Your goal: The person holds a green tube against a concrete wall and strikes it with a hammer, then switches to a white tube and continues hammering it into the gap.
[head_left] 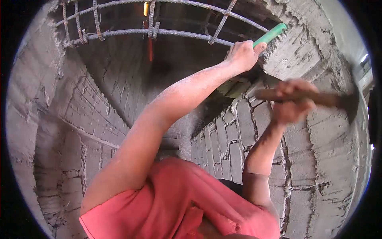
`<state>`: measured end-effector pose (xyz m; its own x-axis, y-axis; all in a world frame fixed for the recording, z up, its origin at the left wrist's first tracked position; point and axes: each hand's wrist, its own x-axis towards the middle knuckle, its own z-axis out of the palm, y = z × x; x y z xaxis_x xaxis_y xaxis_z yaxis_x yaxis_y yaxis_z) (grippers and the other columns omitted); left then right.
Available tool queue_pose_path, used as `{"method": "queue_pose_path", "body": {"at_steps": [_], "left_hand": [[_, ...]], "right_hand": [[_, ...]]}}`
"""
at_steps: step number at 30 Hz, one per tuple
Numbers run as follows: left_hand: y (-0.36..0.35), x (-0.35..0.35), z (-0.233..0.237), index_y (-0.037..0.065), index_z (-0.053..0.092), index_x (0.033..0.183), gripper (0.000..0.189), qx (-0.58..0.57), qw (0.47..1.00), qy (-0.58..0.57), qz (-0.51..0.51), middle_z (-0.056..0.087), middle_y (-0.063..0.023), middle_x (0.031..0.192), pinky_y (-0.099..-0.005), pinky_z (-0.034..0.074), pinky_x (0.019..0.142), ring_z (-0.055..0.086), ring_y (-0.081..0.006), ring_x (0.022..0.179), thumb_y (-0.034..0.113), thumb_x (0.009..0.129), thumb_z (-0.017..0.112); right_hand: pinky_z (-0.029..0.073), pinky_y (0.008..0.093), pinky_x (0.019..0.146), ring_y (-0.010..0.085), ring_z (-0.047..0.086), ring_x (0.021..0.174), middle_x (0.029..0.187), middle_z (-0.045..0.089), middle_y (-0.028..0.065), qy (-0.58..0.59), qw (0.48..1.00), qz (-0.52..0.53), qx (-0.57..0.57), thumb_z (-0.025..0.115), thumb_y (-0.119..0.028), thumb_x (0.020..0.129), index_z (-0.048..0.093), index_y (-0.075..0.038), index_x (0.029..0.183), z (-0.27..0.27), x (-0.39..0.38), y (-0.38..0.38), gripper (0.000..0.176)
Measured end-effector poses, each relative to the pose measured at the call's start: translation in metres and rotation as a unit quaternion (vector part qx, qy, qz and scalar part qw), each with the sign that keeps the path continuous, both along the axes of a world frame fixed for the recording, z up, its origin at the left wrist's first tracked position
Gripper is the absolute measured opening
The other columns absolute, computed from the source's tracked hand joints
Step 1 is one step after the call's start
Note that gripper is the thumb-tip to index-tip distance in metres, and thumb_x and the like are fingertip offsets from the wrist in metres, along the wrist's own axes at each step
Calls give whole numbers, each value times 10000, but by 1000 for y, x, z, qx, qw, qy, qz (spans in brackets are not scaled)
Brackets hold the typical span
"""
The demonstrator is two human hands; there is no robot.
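My left hand [243, 55] is closed around a green rod-shaped tool [271, 34], whose far end overlaps the rough edge of the concrete [296, 53]. The fist sits just beside the ends of the curved steel rebar [179, 32]. Lower and to the right, my right hand [293, 101] grips a hammer [326, 98] by its wooden handle. Motion blurs both the hand and the hammer, and the dark head points right, in front of the grey wall. The two hands are apart.
Curved rebar with short cross bars spans a dark opening at the top. A yellow strip [146, 8] and a red strip [150, 49] hang there. Mortar-smeared brick walls stand on the left [75, 155] and right [238, 131], with a narrow gap between them.
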<state>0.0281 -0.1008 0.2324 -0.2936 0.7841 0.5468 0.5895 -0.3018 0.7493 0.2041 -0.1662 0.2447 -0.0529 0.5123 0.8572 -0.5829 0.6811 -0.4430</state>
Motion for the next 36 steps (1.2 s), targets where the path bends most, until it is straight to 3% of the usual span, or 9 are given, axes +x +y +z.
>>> {"method": "queue_pose_path", "body": {"at_steps": [5, 7, 9, 14, 19, 23, 27, 31, 36], "left_hand": [[9, -1, -5, -35, 625, 894, 705, 26, 1000, 11, -5, 642, -300, 890, -551, 481, 785, 610, -485, 935, 627, 949, 389], [9, -1, -2, -34, 627, 886, 691, 29, 1000, 7, -5, 642, -302, 881, -551, 483, 782, 612, -487, 926, 616, 952, 399], [3, 2, -7, -32, 629, 878, 677, 27, 1000, 2, -4, 643, -303, 872, -550, 485, 779, 614, -489, 917, 604, 954, 409], [6, -1, -3, -41, 624, 903, 690, 27, 1000, 10, -7, 641, -305, 885, -545, 488, 773, 613, -489, 918, 606, 960, 390], [13, -3, -6, -43, 617, 890, 719, 16, 999, 3, -29, 640, -300, 870, -543, 483, 773, 611, -489, 912, 628, 956, 367], [11, -1, -4, -48, 614, 883, 744, 19, 1000, 4, -11, 636, -303, 859, -545, 480, 778, 610, -488, 913, 642, 955, 344], [15, -1, -5, -50, 618, 882, 781, 17, 1000, 15, -10, 634, -307, 856, -545, 478, 784, 609, -489, 915, 665, 950, 313], [20, 3, -9, -53, 611, 894, 803, -7, 999, 10, -33, 624, -315, 876, -531, 474, 800, 598, -497, 934, 677, 951, 281], [12, 16, -6, -54, 608, 927, 781, 0, 999, -22, -35, 614, -326, 932, -536, 449, 847, 579, -504, 966, 647, 968, 265]], "right_hand": [[458, 425, 587, 241, 509, 588, 726, 510, 48, 114, 923, -107, 351, 378, -829, 816, 484, -137, 946, 27, -7, -9, 712], [456, 393, 553, 214, 529, 593, 716, 525, 61, -89, 839, -452, 290, 413, -613, 962, 475, -107, 910, -19, -7, 64, 513], [442, 337, 512, 177, 534, 587, 711, 547, 75, -307, 898, -261, -174, 392, -382, 1026, 500, -71, 928, -36, -9, 72, 343], [419, 324, 583, 165, 423, 560, 747, 514, 36, 115, 985, 126, 5, 455, -817, 792, 579, -147, 975, 29, 33, 0, 706], [414, 333, 552, 159, 448, 551, 659, 486, -23, 117, 857, -220, 452, 258, -866, 810, 590, -226, 875, 78, 47, -20, 723], [398, 255, 458, 154, 484, 487, 657, 527, 47, -272, 927, -225, -126, 408, -434, 1019, 475, -73, 845, -54, -12, 82, 406], [421, 306, 481, 193, 477, 545, 696, 496, 52, 79, 987, 126, -57, 443, -711, 892, 535, -60, 931, -4, 26, 39, 658], [448, 369, 547, 211, 449, 551, 723, 511, 64, 94, 938, -57, 329, 462, -827, 778, 559, -82, 974, 72, 46, -24, 776], [432, 371, 538, 252, 554, 568, 606, 529, 50, -292, 867, -403, -16, 452, -387, 992, 569, -63, 733, -39, 0, 74, 431]]}}
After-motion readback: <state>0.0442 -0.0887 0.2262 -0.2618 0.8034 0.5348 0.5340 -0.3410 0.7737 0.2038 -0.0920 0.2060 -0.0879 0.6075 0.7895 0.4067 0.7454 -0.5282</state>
